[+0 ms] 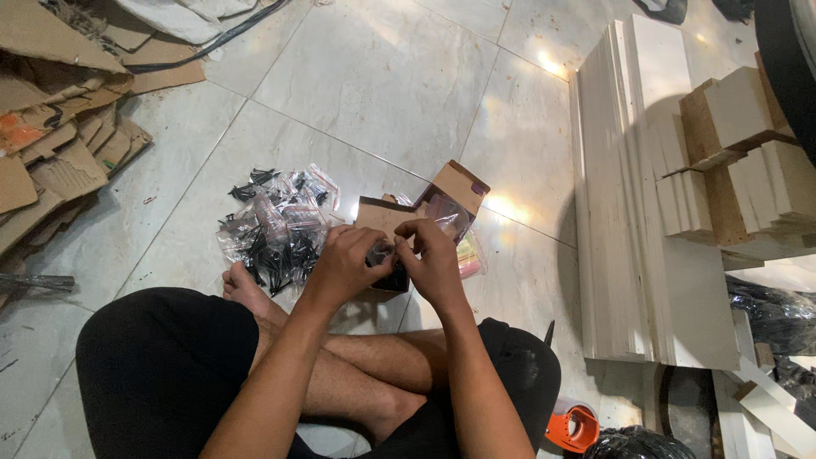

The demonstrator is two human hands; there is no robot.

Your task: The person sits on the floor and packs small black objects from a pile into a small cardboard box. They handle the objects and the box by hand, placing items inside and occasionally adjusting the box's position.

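I sit cross-legged on a tiled floor. My left hand (348, 259) and my right hand (432, 255) meet in front of my knees, both pinching a small clear plastic bag (388, 265) of dark hardware. Just beyond the hands lies an open brown cardboard box (455, 189) with clear bags inside. To the left of the box is a pile of small clear zip bags of black screws (276, 223). The fingers hide most of the held bag.
A stack of white boards (637, 187) lies on the right with wood-edged white blocks (739, 144) on it. Torn cardboard (59, 127) is heaped at the left. An orange tool (571, 427) and black plastic bags (769, 314) lie near my right knee.
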